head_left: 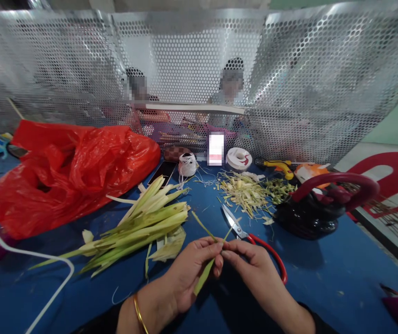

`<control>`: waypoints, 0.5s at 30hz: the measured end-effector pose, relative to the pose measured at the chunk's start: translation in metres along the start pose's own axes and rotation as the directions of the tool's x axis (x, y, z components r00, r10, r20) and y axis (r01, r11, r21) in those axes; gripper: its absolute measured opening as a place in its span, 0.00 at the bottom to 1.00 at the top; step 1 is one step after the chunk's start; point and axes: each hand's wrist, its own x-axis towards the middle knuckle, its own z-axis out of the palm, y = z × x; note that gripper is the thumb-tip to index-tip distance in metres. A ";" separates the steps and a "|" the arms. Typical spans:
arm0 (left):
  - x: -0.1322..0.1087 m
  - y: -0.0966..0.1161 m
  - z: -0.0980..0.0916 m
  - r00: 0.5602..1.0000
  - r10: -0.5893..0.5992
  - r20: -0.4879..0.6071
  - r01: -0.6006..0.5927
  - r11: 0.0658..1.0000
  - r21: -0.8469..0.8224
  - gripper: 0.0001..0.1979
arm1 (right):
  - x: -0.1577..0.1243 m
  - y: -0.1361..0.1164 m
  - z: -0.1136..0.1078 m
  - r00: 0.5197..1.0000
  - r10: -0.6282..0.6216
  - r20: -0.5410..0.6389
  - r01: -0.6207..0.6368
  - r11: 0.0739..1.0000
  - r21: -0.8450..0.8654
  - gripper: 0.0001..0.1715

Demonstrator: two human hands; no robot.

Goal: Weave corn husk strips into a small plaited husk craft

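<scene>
left hand (188, 269) grip pinched shut on green leaf strip (205, 273); right hand (250, 262) likewise

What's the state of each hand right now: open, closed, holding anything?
Left hand: closed, pinching a leaf strip.
Right hand: closed, fingertips pinching the same leaf strip.

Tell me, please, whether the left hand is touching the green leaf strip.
Touching. The head view shows the left hand pinching the green leaf strip between its fingertips.
</scene>
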 end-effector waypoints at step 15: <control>-0.010 0.005 0.004 0.996 0.075 0.047 -0.078 0.994 0.078 0.15 | -0.003 0.009 -0.002 0.992 -0.120 -0.038 0.116 0.988 -0.097 0.10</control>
